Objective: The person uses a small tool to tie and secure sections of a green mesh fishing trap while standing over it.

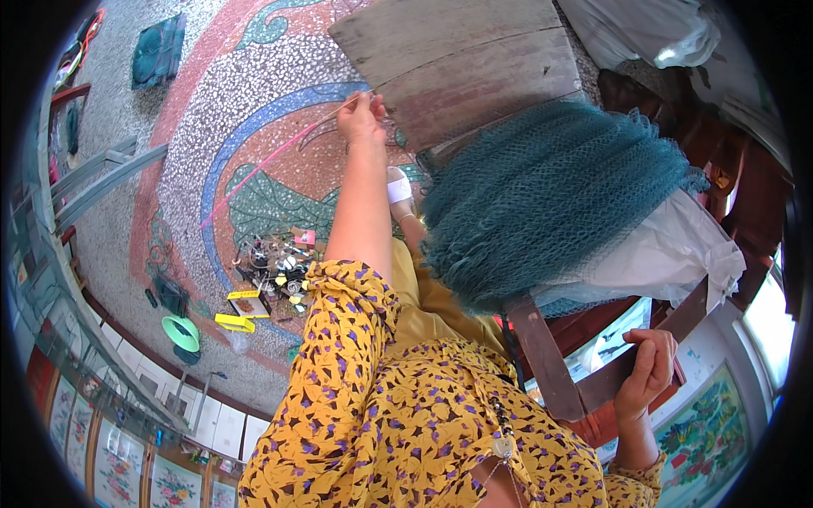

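Clearly the thin pink line [254, 165] runs taut from centre-left of the frame up to the left hand [362, 114], whose fingers pinch its end at upper centre, beside the wooden board [461, 63]. Teal netting [546, 199] heaps right of centre over white plastic sheeting [677, 250]. Lower right, the right hand [648, 372] wraps a wooden frame bar [622, 372], seemingly steadying it. Small tools lie loose on the mosaic floor [169, 182]

left hand [362, 114]: arm outstretched, fingers pinched | right hand [648, 372]: raised, fingers curled, gripping
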{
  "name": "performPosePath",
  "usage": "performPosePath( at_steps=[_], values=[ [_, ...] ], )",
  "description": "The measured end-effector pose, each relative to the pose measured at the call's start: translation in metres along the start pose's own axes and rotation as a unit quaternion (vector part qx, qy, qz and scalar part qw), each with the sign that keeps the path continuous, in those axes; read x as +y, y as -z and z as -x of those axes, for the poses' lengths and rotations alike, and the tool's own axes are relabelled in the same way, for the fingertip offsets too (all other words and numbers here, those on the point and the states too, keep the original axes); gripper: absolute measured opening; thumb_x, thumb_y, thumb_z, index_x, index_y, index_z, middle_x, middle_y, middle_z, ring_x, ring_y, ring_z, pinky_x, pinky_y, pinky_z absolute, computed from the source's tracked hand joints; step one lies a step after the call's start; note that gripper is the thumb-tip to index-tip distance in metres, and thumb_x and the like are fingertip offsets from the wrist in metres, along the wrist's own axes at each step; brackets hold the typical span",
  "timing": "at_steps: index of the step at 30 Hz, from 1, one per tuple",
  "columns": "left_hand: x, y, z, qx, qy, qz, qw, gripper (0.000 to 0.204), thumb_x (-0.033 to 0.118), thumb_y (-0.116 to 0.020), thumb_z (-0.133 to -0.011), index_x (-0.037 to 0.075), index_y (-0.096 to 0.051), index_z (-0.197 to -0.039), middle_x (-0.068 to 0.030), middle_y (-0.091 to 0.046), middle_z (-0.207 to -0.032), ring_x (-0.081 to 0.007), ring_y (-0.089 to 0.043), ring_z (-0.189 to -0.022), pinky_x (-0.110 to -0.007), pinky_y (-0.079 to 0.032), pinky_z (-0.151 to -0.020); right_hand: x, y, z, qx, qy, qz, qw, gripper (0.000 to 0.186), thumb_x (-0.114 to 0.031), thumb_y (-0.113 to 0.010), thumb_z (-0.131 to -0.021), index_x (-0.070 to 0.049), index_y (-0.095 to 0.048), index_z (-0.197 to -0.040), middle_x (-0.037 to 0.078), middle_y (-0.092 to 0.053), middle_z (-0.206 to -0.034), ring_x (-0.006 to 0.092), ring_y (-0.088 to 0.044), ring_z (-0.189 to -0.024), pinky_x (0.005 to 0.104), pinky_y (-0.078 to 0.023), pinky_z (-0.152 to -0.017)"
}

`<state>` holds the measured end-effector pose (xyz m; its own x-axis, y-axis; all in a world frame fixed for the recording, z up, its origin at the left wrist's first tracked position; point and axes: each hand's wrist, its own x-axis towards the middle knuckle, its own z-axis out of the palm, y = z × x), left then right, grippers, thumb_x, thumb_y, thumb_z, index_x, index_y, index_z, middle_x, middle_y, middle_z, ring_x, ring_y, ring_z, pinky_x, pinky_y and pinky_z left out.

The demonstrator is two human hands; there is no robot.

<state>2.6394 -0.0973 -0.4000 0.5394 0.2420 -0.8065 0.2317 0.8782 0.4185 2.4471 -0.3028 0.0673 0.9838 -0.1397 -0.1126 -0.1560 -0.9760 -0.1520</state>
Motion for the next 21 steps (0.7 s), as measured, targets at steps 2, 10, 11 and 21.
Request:
performPosePath(
  at_steps=[2, 10, 11, 21],
  values=[
    [-0.002, -0.001, -0.002, 0.022, -0.006, -0.005, 1.000, 0.011, 0.006, -0.062, -0.086, 0.007, -0.053, -0.093, -0.0065, -0.060, -0.083, -0.0193, -0.065, -0.070, -0.026, -0.051, -0.052, -0.002, 0.001, -0.003, -0.005, -0.005, 0.008, 1.000, 0.023, -0.016, -0.045, -0.090, -0.002, -0.061, -0.081, 0.007, -0.061, -0.074, 0.0205, -0.051, -0.072, 0.0330, -0.037, -0.072],
    [-0.003, -0.008, 0.004, 0.055, -0.020, -0.007, 0.998, 0.007, 0.006, -0.062, -0.086, 0.006, -0.055, -0.087, -0.0062, -0.062, -0.081, -0.0180, -0.064, -0.072, -0.027, -0.054, -0.058, -0.007, 0.003, -0.006, -0.014, -0.015, 0.014, 1.000, 0.023, -0.015, -0.045, -0.090, -0.002, -0.061, -0.080, 0.007, -0.061, -0.074, 0.0208, -0.051, -0.072, 0.0340, -0.037, -0.073],
    [-0.004, -0.007, 0.003, 0.057, -0.027, -0.011, 0.998, 0.007, 0.006, -0.063, -0.086, 0.006, -0.055, -0.087, -0.0061, -0.061, -0.081, -0.0179, -0.064, -0.072, -0.027, -0.054, -0.058, -0.007, 0.004, -0.007, -0.016, -0.013, 0.016, 1.000, 0.023, -0.015, -0.045, -0.090, -0.002, -0.061, -0.080, 0.007, -0.061, -0.074, 0.0208, -0.051, -0.072, 0.0341, -0.037, -0.073],
    [-0.006, -0.016, 0.009, 0.075, -0.044, -0.021, 0.996, 0.008, 0.006, -0.063, -0.086, 0.006, -0.055, -0.088, -0.0053, -0.060, -0.080, -0.0147, -0.061, -0.068, -0.023, -0.051, -0.055, -0.011, 0.002, -0.007, -0.008, -0.034, 0.017, 0.999, 0.023, -0.015, -0.044, -0.090, -0.002, -0.060, -0.079, 0.007, -0.060, -0.074, 0.0209, -0.050, -0.072, 0.0339, -0.036, -0.074]
  ],
)
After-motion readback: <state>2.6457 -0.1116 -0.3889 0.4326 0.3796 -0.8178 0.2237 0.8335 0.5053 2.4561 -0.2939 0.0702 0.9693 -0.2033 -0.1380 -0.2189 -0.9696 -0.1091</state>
